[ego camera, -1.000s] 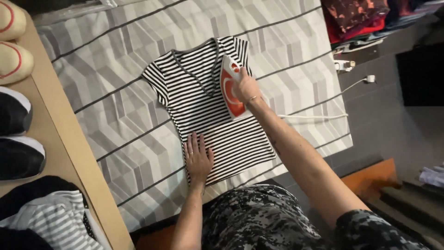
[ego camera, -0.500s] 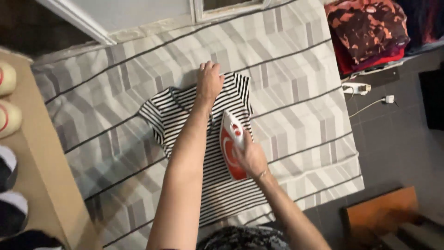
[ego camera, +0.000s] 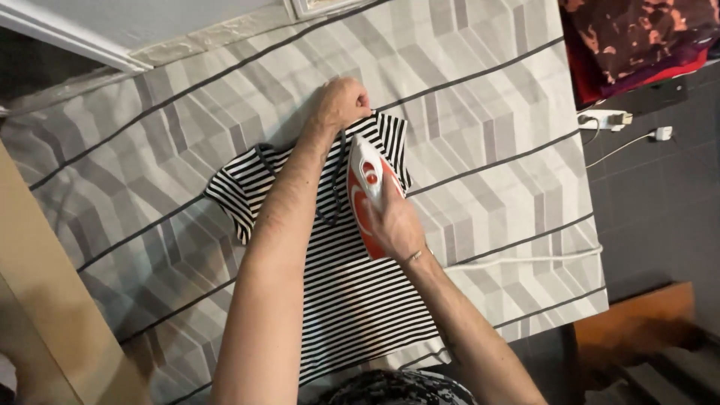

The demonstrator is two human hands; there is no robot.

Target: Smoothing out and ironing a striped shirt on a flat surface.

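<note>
A black-and-white striped T-shirt point(ego camera: 360, 300) lies flat on a grey patterned cloth point(ego camera: 480, 97). My left hand point(ego camera: 341, 101) reaches across to the shirt's far shoulder and pinches the fabric there, fingers closed. My right hand point(ego camera: 394, 225) grips the handle of a red and white steam iron point(ego camera: 365, 180). The iron rests on the shirt's upper chest, tip toward the shoulder, just below my left hand.
The iron's white cord point(ego camera: 525, 259) runs right across the cloth. A power strip point(ego camera: 604, 118) and plug lie on the dark tiled floor at right. Dark red patterned fabric point(ego camera: 637, 37) sits top right. A wooden surface point(ego camera: 52, 315) borders the left.
My left hand moved from the shirt's hem up to its far shoulder and closed on the fabric. The iron slid back from the collar, then up to the shoulder. The view shifted.
</note>
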